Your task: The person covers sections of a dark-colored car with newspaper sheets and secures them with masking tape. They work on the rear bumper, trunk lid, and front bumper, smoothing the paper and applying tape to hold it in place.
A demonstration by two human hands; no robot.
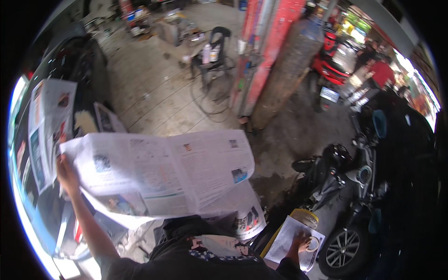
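A large open sheet of newspaper (158, 172) spreads out in front of me, its left edge pinched in my left hand (68, 176). Its lower right part folds down toward my body. At the lower right, my right hand (301, 241) has its fingers on a pale ring-shaped roll of tape (313, 244). Beneath that hand, more paper (287, 240) lies over a yellow-edged object (305, 216), whose kind I cannot make out. Close to my left hand stands a dark car (77, 60) with newspaper pieces (51, 126) on its body and a beige patch (86, 122) between them.
A black motorcycle (326, 172) stands to the right, with a red one (330, 67) farther back. A red post (268, 56) and a tall rusty cylinder (291, 70) rise ahead. Bottles sit on a black chair (212, 56), near a hose on the floor. People are at the far right.
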